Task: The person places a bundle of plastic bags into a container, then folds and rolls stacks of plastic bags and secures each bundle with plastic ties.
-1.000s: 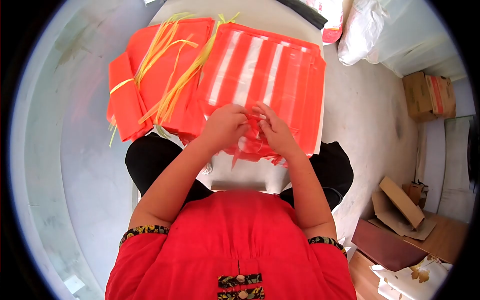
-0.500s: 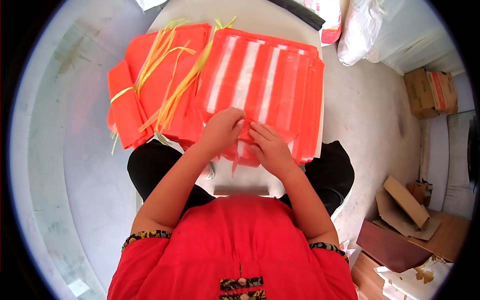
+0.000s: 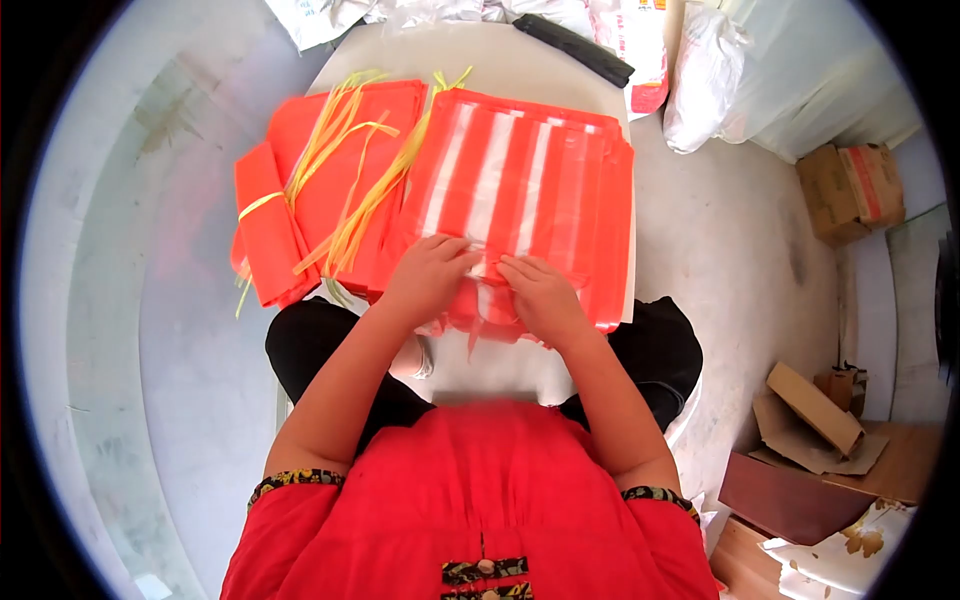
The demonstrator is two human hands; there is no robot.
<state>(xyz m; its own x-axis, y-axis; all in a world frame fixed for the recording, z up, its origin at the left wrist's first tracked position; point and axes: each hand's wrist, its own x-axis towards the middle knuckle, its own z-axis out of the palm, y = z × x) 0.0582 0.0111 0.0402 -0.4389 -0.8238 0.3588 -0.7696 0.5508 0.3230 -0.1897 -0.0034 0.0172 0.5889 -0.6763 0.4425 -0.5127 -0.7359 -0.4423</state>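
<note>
A stack of red-and-white striped plastic bags lies on the table in front of me. My left hand is at the near part of the stack, its fingers closed on the top plastic bag. Just to its right, my right hand has its fingers bent over the same bag, the thumb partly hidden. Between the hands the plastic is crumpled, and loose ends hang over the near edge. Left of this stack are plain red bags with yellow ties lying across them.
A folded red bundle tied with yellow sits at the table's left. A black roll lies at the far edge of the table. White bags stand beyond. Cardboard boxes are on the right, with opened cardboard nearer.
My hands have shifted slightly apart along the bag's near part. The flap that stuck out beside my right hand lies flatter. The view has tilted, showing more of the table's far end.
</note>
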